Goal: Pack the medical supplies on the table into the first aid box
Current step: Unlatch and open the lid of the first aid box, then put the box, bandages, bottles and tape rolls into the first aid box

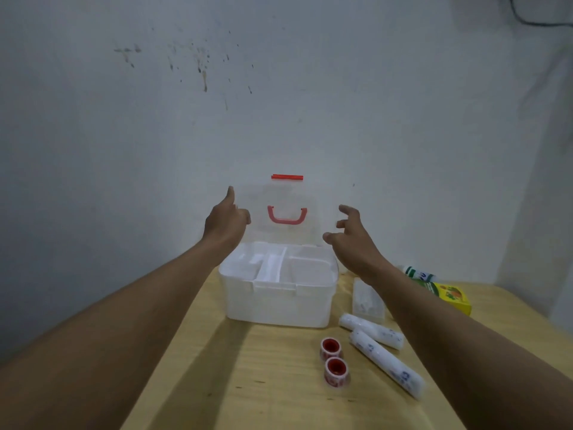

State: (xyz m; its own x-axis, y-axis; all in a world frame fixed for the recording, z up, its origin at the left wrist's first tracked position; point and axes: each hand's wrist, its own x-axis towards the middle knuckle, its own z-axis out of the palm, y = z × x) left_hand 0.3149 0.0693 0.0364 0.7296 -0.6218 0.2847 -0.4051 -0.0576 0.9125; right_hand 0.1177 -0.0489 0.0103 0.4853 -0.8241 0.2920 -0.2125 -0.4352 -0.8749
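The white first aid box (276, 302) stands on the wooden table (248, 383) with its clear lid (286, 197) raised upright, showing a red handle and a red latch. Its inner tray has several white compartments. My left hand (226, 218) is at the lid's left edge, thumb up and fingers curled. My right hand (350, 237) hovers at the lid's right edge with fingers spread, holding nothing. To the right of the box lie two red tape rolls (333, 358), two wrapped bandage rolls (384, 358), a clear packet (367, 297), a yellow-green carton (452, 297) and a white bottle (418, 273).
A stained white wall stands right behind the box. The table's left edge runs diagonally close to the box's left side. A dark cable hangs at the top right corner.
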